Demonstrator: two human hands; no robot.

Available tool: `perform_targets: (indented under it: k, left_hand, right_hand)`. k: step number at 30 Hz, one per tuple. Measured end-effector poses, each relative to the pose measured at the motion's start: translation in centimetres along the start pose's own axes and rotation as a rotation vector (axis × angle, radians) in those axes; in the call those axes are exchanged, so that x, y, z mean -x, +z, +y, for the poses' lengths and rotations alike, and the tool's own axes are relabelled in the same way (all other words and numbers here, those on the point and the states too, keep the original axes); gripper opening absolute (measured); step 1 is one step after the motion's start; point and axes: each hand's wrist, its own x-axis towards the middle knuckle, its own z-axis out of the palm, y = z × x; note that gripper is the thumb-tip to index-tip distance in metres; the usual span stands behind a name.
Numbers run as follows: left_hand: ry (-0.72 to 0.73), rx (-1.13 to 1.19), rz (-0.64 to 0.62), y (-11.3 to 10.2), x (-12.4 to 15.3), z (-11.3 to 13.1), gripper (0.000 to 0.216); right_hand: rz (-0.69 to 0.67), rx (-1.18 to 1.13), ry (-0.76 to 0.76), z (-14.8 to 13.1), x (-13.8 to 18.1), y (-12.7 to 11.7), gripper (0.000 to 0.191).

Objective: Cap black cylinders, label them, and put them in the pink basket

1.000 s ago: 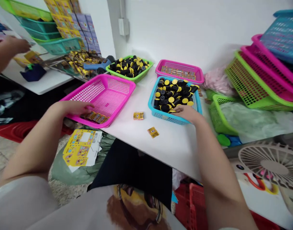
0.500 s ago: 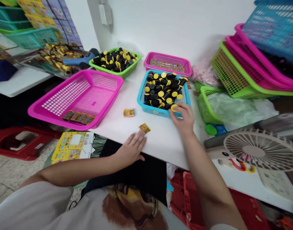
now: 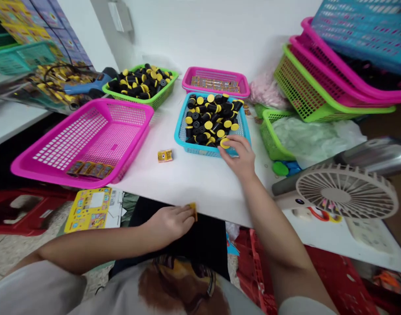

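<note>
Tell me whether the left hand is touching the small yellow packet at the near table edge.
Touching. The head view shows the left hand pinching the yellow packet at its fingertips, right at the table edge.

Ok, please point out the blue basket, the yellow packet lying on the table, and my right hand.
blue basket [image 3: 200,151], head view, front wall.
yellow packet [image 3: 164,155], head view, its middle.
right hand [image 3: 241,156], head view, back of hand.

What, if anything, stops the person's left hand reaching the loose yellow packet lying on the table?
Probably nothing; yes, it looks reachable. Only bare table lies between the left hand and the loose packet; the pink basket sits aside. The hand pinches another packet, though.
</note>
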Motion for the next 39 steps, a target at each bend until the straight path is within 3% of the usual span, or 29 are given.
perform_targets:
  k: [3,6,9,13,16,18,22,26,29,31,33,37,39]
  left_hand:
    - [-0.105,0.394,0.17,-4.0,-2.5,-1.7,0.027]
    - [-0.227,0.637,0.416,-6.2,-7.2,-5.6,0.017]
    - [-0.279,0.917,0.471,-5.1,-11.3,-9.2,0.022]
    - [-0.389,1.161,0.352,-0.5,-13.0,-11.4,0.054]
    - [-0.363,1.202,0.228,1.9,-12.4,-11.4,0.068]
    - [-0.309,1.202,0.157,2.2,-11.8,-11.0,0.069]
    - [-0.326,0.982,0.008,0.8,-11.2,-10.6,0.059]
    - [-0.39,0.663,-0.324,-0.7,-11.1,-10.9,0.054]
    - [-0.362,0.498,-0.436,-1.0,-11.3,-11.2,0.026]
    - [-0.343,0.435,-0.416,-0.9,-11.4,-11.3,0.011]
    - [-0.321,0.418,-0.35,-0.6,-11.4,-11.5,0.011]
    - [-0.193,0.588,-0.155,-0.1,-11.4,-11.4,0.006]
    - [-0.212,0.678,-0.045,0.1,-11.3,-11.2,0.008]
  right_hand:
    - [-0.007,-0.023,0.006,0.0,-0.1,0.1,0.011]
    - [0.027,-0.062,-0.024,0.0,-0.1,0.2,0.008]
    - [0.067,-0.105,-0.067,0.0,-0.1,0.3,0.009]
    - [0.06,-0.112,-0.066,-0.1,-0.1,0.2,0.009]
    - [0.06,-0.143,0.015,-0.3,-0.3,-0.2,0.011]
    - [0.066,-0.236,0.099,-0.5,-0.5,-0.4,0.015]
    - [0.103,-0.486,0.235,-0.8,-0.7,-0.6,0.021]
    - [0.114,-0.518,0.276,-0.9,-0.7,-0.6,0.025]
    - [0.074,-0.491,0.283,-1.0,-0.6,-0.5,0.027]
    - [0.041,-0.486,0.264,-1.0,-0.5,-0.6,0.024]
    - [0.025,-0.484,0.232,-1.2,-0.6,-0.7,0.02]
    - [0.036,-0.48,0.219,-1.4,-0.7,-1.0,0.02]
    - [0.057,-0.51,0.221,-1.6,-0.8,-1.1,0.021]
